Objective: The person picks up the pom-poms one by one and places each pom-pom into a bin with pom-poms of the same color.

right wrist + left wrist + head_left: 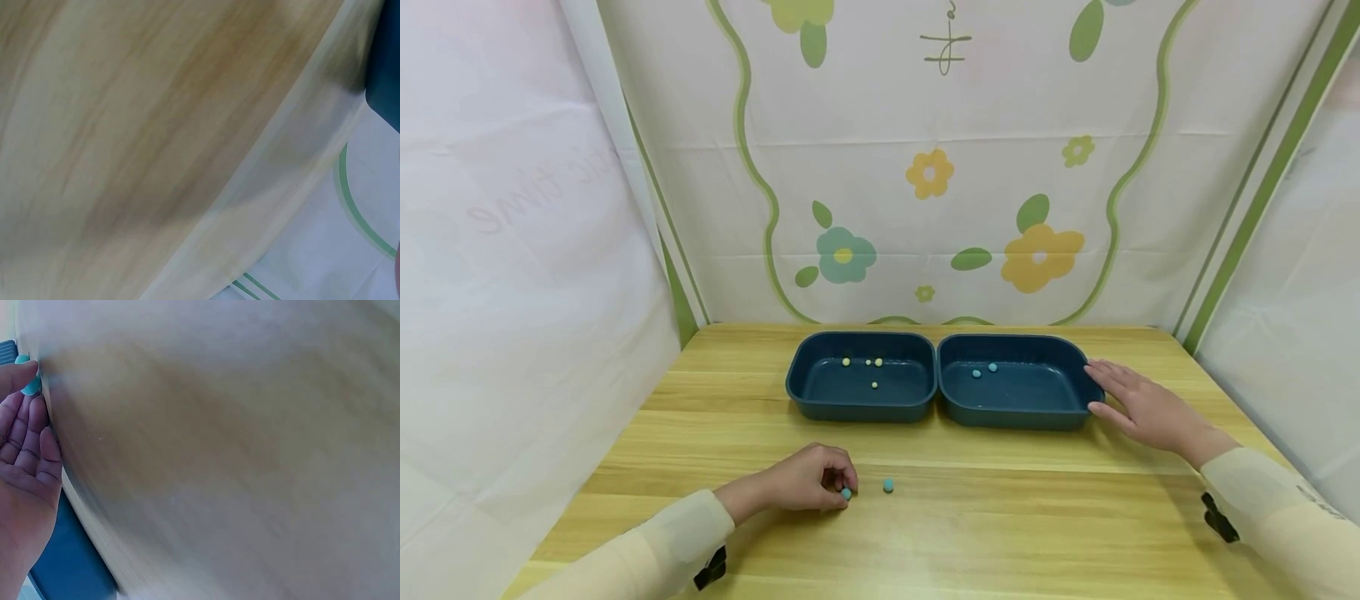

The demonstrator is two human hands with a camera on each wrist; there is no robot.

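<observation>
In the head view my left hand (811, 479) is low over the table, with a small blue ball (846, 493) pinched at the thumb and fingertips. A second blue ball (888, 485) lies on the wood just right of those fingers. Blue-green also shows around the thumb tip in the left wrist view, at the ball (30, 386). With straight fingers, my right hand (1146, 408) rests against the right end of a dark blue box (1015, 419). Two blue balls (992, 367) lie inside that box.
Left of that box, almost touching it, stands a similar dark blue box (865, 412) holding several small yellow balls (846, 362). Both stand near the back edge of the wooden table (1000, 533). A flowered cloth (865, 167) hangs behind, and white cloth encloses both sides.
</observation>
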